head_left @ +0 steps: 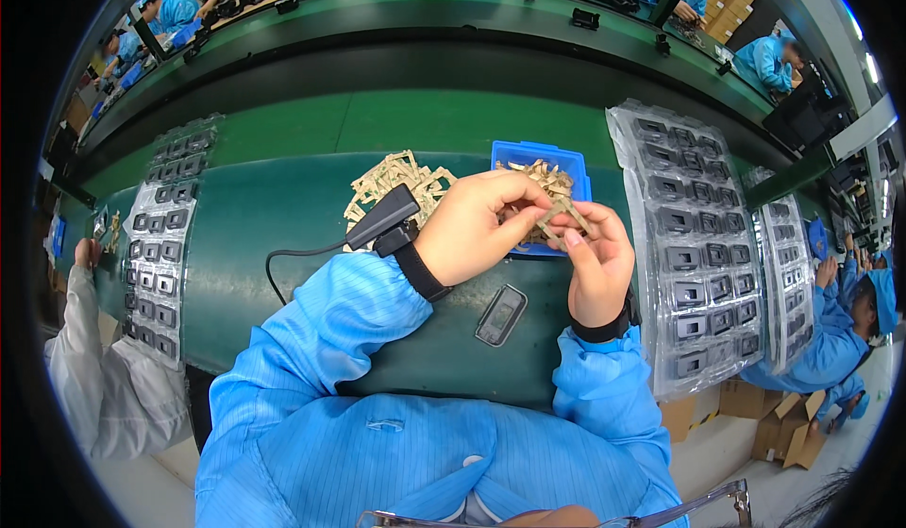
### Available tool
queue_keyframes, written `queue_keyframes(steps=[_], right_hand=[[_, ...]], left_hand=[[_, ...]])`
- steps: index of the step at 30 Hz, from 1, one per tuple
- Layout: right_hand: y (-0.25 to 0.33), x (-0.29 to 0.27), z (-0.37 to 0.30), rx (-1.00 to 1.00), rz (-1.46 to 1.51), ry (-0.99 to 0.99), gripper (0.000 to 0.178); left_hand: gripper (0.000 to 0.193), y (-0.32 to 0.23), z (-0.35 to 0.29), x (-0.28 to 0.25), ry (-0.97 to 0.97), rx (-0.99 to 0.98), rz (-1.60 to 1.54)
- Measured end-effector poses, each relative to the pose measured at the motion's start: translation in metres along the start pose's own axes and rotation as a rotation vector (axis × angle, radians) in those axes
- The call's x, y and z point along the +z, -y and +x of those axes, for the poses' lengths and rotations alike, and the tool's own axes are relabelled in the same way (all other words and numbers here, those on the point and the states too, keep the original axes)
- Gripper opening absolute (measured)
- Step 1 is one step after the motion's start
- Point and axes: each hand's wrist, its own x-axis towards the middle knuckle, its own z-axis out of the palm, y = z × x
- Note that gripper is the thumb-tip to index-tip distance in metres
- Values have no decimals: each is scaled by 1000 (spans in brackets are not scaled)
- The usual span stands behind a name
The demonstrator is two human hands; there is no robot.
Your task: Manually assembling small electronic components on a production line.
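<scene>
Holding tan frame [565, 205] | left fingers [522, 225], right fingers [578, 249] clamped on it | any writing too small to read

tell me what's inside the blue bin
Inside the blue bin, small tan pieces lie in a loose heap. The left hand and right hand cover part of its near side, and the heap hides the bottom, so whatever lies there cannot be seen.

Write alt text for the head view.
A person's left hand and right hand hold a small tan angular piece over a green bench. Nearby lie a tan pile, a blue bin, a dark rectangular part and plastic trays.
</scene>
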Motion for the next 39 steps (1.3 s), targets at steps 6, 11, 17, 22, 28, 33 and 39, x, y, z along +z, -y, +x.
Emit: queue_keyframes(steps=[6,11,17,22,28,33,39], right_hand=[[-7,-4,-2,70,-89,-43,13],[-16,-3,-8,-113,-300,-52,15],[-11,2,-10,-149,-412,-40,14],[-11,-4,-6,74,-203,-8,8],[-8,-1,-6,-22,-338,16,5],[-10,-11,1,-166,-375,-67,5],[-4,-7,0,58,-60,-163,11]], left_hand=[[17,11,-3,6,-134,569,598],[22,6,-12,14,-176,532,682],[27,4,-15,9,-25,556,841],[30,0,-17,8,90,625,978],[21,10,-12,10,-34,429,747],[10,13,4,1,-287,37,389],[14,22,5,-1,-130,89,229]])
